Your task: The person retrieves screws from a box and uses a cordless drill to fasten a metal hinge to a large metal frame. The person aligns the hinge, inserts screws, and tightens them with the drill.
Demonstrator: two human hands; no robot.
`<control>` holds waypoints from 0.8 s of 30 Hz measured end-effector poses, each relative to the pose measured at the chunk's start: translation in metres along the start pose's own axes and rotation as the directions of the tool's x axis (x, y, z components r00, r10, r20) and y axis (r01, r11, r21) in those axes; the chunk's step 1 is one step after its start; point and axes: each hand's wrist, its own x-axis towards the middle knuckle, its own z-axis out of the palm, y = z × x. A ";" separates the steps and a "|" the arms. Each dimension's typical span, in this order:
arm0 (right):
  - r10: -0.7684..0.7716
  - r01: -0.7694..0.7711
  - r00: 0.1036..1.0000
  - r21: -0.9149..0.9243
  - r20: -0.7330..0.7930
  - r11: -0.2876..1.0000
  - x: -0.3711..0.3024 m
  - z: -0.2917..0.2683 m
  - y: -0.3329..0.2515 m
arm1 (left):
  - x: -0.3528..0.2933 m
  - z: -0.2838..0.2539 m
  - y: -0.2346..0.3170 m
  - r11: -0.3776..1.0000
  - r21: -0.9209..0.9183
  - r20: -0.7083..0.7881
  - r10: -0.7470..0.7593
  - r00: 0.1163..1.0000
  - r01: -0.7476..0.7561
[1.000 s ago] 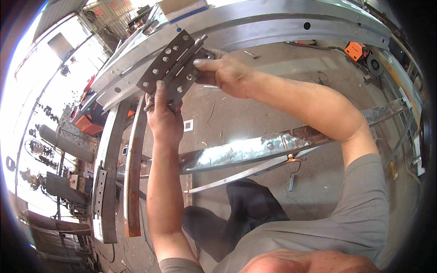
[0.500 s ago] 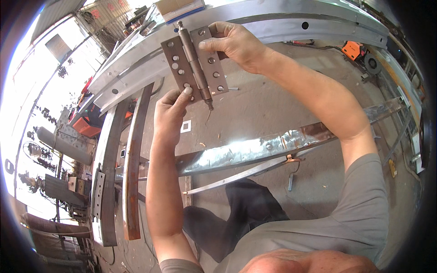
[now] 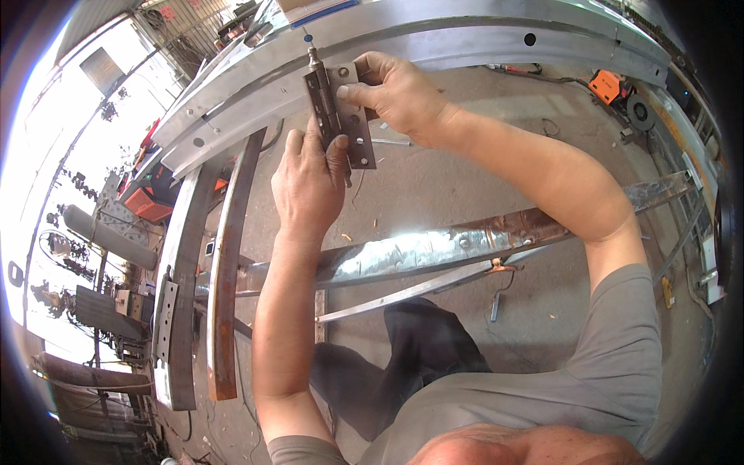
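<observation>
A dark metal butt hinge [image 3: 358, 147] with a pointed pin tip and several screw holes is held up in front of me, close to a long metal beam. My right hand [image 3: 403, 101] is closed on the upper part of its right leaf, the thumb on the near face. My left hand [image 3: 308, 186] is closed round the lower barrel side, thumb along the front. The left leaf is turned nearly edge-on, so its face hardly shows. Part of the hinge's lower end is hidden behind my left thumb and fingers.
A long grey metal frame [image 3: 457, 50] with round holes runs across the far side. A shiny steel bar [image 3: 403, 256] crosses before my legs. Two beams, one rusty [image 3: 223, 325], stand at left. An orange machine [image 3: 608, 87] is at far right. A clamp [image 3: 500, 266] grips a thin strip.
The hinge's left leaf has swung from spread flat to nearly edge-on. My left hand has moved up and slightly right, wrapping further round the barrel side. My right hand keeps its hold, slightly lower.
</observation>
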 end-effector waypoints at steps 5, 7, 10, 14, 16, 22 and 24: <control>0.135 -0.119 0.989 0.243 -0.053 0.963 -0.010 0.015 0.003 | -0.003 -0.005 0.011 0.983 0.141 0.043 0.110 0.993 -0.115; 0.134 -0.117 0.990 0.295 -0.040 0.948 -0.010 0.017 0.002 | -0.003 -0.006 0.012 0.999 0.042 -0.022 0.031 0.999 -0.030; 0.089 -0.076 0.996 0.326 -0.024 0.942 -0.010 0.017 0.002 | -0.001 -0.006 0.010 0.992 -0.090 -0.098 -0.102 0.990 0.093; 0.107 -0.092 0.994 0.323 -0.028 0.942 -0.009 0.017 0.006 | 0.002 -0.006 0.006 0.933 -0.153 0.107 -0.313 0.944 0.327; 0.090 -0.098 0.995 0.321 0.041 0.942 -0.007 0.013 0.007 | 0.003 -0.006 0.006 0.924 -0.209 0.085 -0.309 0.947 0.320; 0.097 -0.143 0.984 0.331 0.152 0.933 -0.002 0.005 0.002 | 0.002 -0.009 0.005 0.913 -0.236 0.040 -0.335 0.942 0.334; 0.110 -0.153 0.982 0.307 0.155 0.939 -0.001 0.001 0.000 | 0.003 -0.009 0.004 0.915 -0.241 0.025 -0.328 0.944 0.325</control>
